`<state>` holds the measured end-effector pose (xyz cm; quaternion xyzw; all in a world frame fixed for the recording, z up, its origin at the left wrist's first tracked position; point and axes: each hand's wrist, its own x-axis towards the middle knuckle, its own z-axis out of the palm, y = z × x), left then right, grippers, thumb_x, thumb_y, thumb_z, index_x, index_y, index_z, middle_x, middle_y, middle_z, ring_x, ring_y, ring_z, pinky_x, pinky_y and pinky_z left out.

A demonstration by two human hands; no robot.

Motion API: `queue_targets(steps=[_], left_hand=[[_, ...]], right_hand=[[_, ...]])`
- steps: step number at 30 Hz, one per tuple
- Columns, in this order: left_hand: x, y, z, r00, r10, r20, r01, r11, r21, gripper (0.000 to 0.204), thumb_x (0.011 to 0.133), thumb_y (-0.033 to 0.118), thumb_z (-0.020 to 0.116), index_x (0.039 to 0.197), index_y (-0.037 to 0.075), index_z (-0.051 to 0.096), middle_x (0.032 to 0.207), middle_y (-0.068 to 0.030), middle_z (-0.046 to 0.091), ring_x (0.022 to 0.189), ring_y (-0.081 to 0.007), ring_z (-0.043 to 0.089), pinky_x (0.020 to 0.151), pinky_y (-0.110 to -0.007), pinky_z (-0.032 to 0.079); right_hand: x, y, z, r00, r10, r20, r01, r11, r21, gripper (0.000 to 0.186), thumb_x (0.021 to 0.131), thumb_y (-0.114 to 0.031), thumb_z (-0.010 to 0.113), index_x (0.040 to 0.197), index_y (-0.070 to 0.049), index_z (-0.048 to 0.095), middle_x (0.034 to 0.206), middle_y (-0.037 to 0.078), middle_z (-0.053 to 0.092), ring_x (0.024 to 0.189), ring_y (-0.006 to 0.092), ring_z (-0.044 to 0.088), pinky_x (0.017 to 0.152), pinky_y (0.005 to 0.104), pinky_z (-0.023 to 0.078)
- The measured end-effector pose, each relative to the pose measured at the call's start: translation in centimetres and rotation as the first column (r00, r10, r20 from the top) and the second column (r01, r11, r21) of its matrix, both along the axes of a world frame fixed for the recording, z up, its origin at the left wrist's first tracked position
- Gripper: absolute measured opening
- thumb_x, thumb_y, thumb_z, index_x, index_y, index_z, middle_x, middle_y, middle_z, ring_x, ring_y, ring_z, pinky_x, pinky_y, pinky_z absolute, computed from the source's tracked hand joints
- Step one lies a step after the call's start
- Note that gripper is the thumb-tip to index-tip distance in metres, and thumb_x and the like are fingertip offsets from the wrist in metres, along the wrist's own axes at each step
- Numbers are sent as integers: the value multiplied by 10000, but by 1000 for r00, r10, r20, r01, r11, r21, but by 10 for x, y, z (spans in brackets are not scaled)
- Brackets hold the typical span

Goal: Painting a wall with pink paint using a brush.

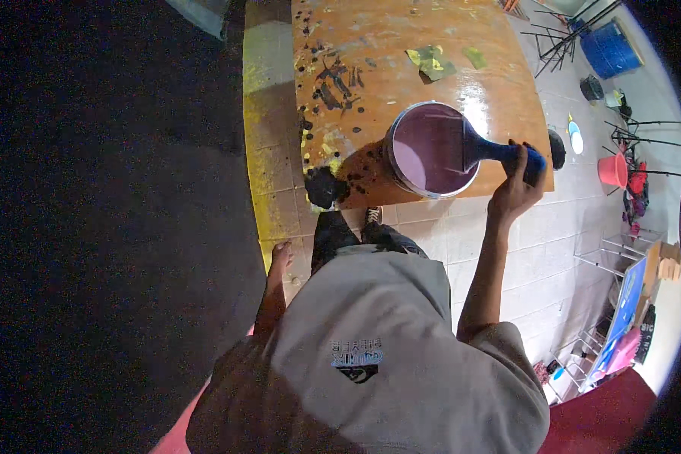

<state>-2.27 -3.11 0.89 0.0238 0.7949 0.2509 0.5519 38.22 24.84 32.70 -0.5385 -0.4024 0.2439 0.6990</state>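
Note:
My right hand (516, 181) grips the blue handle of a wide flat paintbrush (486, 148) above the table's near right corner. The brush head reaches over the rim of a round bucket (430, 195) of purple paint (431, 144). Its bristle end looks purple and blends with the paint, so I cannot tell how deep it dips. The bucket stands at the near edge of an orange-brown wooden table (386, 72). Hanging low by my side, my left hand (281, 257) has loosely curled fingers and nothing visible in it.
Black and yellow paint stains mark the table's left side. Yellow-green patches (433, 63) lie farther back. On the tiled floor (530, 250) to the right are a pink bucket (613, 170), a blue drum (611, 49) and metal frames (626, 257). Dark ground (113, 227) spreads on the left.

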Motion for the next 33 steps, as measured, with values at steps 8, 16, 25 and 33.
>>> queue_targets(steps=[8,16,25,33], left_hand=[[10,7,-11,1000,30,-2,-30,998,-59,428,782,379,558,1110,120,464,964,-47,498,718,-196,539,598,-352,431],[15,28,9,995,-72,-68,72,997,-4,457,777,419,539,1111,110,487,1003,-42,543,792,-201,550,670,-359,436],[18,35,9,998,-39,-49,37,999,-30,466,786,402,534,1154,124,470,948,-44,557,768,-193,540,695,-366,437],[9,7,0,995,-49,85,49,999,1,410,798,404,537,1121,166,453,1019,-61,493,904,-237,537,792,-390,396]], right_hand=[[40,1,-19,957,-96,-273,57,988,-146,232,836,-170,534,916,47,512,885,153,580,791,211,579,678,298,511],[54,-7,-45,897,-137,-420,85,986,-140,241,839,-156,519,925,67,484,881,173,570,791,223,580,650,312,527],[38,-6,-37,937,-98,-336,53,989,-139,214,845,-158,513,946,30,497,866,143,582,777,207,583,649,313,529],[-1,-22,-10,956,225,187,-231,973,12,156,826,-61,538,951,28,509,882,124,589,835,169,561,765,278,443]])
